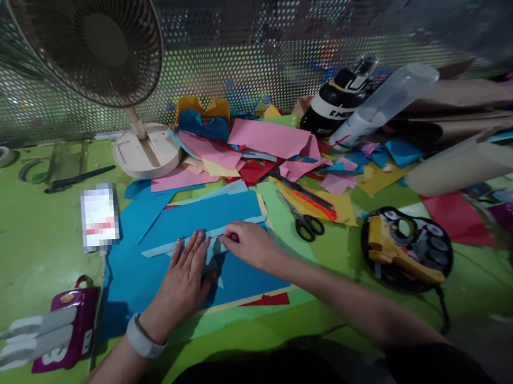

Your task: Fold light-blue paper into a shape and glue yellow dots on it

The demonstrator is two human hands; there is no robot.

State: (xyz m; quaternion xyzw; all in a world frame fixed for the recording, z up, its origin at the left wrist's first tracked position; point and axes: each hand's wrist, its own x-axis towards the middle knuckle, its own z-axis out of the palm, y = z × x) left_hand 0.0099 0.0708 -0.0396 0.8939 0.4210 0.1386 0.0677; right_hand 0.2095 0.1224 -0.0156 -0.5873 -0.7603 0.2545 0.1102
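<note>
Two bare hands are on a sheet of smooth blue paper [223, 214], which lies over yellow, red and pale green sheets in front of the person. Across the blue sheet runs a long, narrow strip of pale blue paper [158, 250], straight at its edge. The left hand [186, 280] is laid flat, its fingers stretched and nearly together, with their tips on the strip. Beside it, the right hand [253, 244] has its fingers curled inward at the strip; from where I stand it is a little blurred, so I cannot tell whether they are clamped on the paper.

To the right of the sheets are scissors [309, 227] with black round loops, and farther right a yellow glue gun [395, 256] of hard plastic rests on a round black tray [436, 250]. Behind, many crumpled and cut paper scraps [270, 136], pink, orange and blue, make an uneven heap. A ribbed round fan [108, 42] stands at the left, before a metal screen [240, 60] full of small holes.
</note>
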